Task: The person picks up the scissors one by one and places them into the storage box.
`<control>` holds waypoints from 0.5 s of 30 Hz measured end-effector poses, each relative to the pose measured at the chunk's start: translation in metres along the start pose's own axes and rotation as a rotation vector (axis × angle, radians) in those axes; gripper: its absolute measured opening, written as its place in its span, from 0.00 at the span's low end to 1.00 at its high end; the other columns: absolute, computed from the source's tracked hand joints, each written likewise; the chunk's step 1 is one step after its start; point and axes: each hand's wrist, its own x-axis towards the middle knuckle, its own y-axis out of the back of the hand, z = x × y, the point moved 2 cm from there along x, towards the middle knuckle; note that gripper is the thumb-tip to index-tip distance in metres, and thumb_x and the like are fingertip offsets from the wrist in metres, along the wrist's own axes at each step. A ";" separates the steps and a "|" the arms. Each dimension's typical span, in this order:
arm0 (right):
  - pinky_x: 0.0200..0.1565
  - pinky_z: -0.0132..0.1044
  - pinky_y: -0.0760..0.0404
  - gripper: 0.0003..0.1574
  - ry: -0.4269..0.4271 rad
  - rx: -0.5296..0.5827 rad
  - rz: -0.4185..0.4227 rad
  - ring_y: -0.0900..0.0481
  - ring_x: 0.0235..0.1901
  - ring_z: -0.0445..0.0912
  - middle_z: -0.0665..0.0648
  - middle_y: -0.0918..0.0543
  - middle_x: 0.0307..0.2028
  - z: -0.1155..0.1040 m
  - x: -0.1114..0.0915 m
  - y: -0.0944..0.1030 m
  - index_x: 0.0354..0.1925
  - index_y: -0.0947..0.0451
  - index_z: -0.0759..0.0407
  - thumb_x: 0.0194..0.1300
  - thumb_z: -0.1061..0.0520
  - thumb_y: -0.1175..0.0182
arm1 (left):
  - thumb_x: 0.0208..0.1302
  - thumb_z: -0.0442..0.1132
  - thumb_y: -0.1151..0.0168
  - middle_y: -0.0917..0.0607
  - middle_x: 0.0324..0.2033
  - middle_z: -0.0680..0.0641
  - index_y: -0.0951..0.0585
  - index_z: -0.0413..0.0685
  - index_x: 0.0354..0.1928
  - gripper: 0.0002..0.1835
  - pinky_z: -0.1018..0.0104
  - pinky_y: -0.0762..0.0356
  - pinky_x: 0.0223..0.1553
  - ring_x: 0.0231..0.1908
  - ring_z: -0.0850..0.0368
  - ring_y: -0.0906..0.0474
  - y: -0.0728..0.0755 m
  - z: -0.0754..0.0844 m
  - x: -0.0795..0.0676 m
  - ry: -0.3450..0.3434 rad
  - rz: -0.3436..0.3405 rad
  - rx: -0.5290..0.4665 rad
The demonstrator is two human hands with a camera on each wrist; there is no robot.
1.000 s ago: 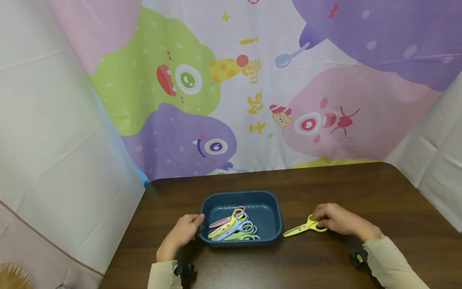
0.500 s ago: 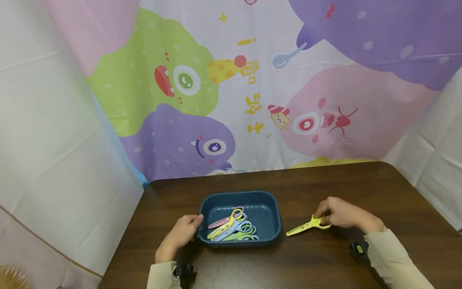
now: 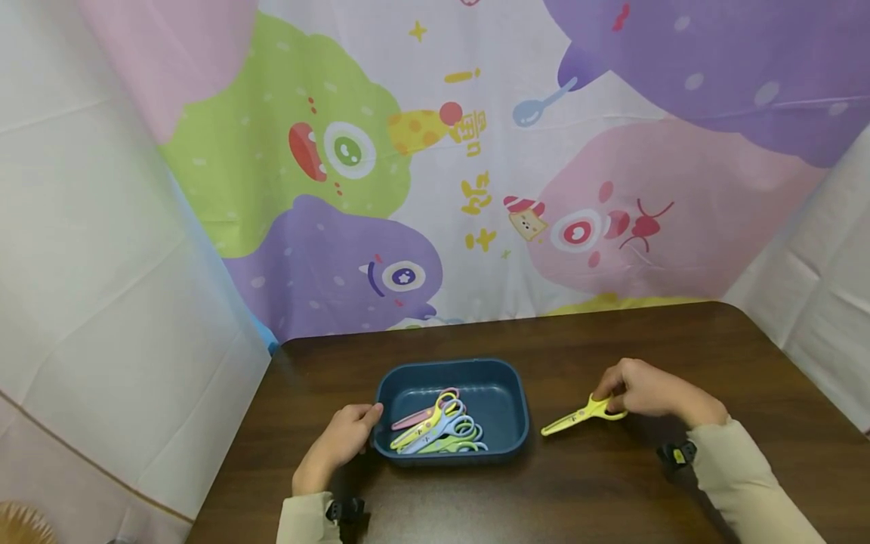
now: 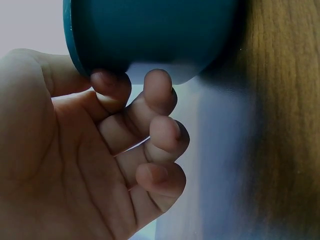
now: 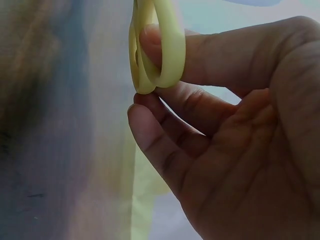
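My right hand (image 3: 652, 389) pinches a pair of yellow scissors (image 3: 583, 415) by the handle loops, blades pointing left toward the box. In the right wrist view the thumb passes against the yellow loops (image 5: 172, 55). With its thumb over the rim and fingers curled at the outer wall, my left hand (image 3: 344, 434) grips the left end of a dark blue box (image 3: 499, 434). Inside lie several scissors in a pile: pink scissors (image 3: 414, 418), yellow scissors (image 3: 414, 433), blue scissors (image 3: 435, 432) and green scissors (image 3: 445, 444), partly covering one another.
The box stands on a dark wooden table (image 3: 476, 499). A cartoon-printed cloth (image 3: 489, 287) hangs behind the far edge, and white cloth walls (image 3: 136, 302) rise at both sides. A straw-coloured round object (image 3: 26, 523) shows at the lower left corner.
My right hand has lifted the yellow scissors slightly and moved a little away from me and to the right. The left hand still grips the box, which has stayed in place.
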 end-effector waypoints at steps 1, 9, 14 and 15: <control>0.35 0.32 0.21 0.11 0.005 0.001 0.001 0.19 0.33 0.37 0.53 0.10 0.37 0.000 0.000 0.002 0.37 0.09 0.60 0.54 0.70 0.29 | 0.81 0.47 0.50 0.30 0.16 0.50 0.28 0.46 0.24 0.23 0.61 0.31 0.26 0.18 0.55 0.30 0.000 0.000 0.000 0.000 -0.001 -0.001; 0.35 0.32 0.18 0.11 -0.028 -0.004 0.006 0.16 0.35 0.36 0.55 0.10 0.38 -0.004 0.002 0.014 0.40 0.10 0.63 0.57 0.69 0.30 | 0.81 0.46 0.50 0.30 0.16 0.50 0.28 0.46 0.24 0.22 0.62 0.31 0.25 0.18 0.55 0.30 -0.001 -0.001 0.001 -0.006 0.001 0.008; 0.36 0.33 0.17 0.11 -0.043 0.008 0.012 0.16 0.37 0.39 0.55 0.10 0.39 -0.010 0.004 0.018 0.41 0.10 0.63 0.58 0.68 0.31 | 0.81 0.45 0.50 0.29 0.16 0.50 0.28 0.45 0.24 0.22 0.61 0.30 0.25 0.18 0.55 0.30 -0.001 -0.001 0.002 -0.008 0.012 0.006; 0.36 0.33 0.17 0.11 -0.043 0.012 0.014 0.16 0.38 0.40 0.55 0.10 0.40 -0.010 0.005 0.018 0.41 0.10 0.62 0.58 0.68 0.31 | 0.81 0.45 0.50 0.29 0.16 0.50 0.28 0.45 0.23 0.22 0.61 0.30 0.25 0.18 0.55 0.30 -0.001 -0.001 0.002 -0.007 0.014 0.005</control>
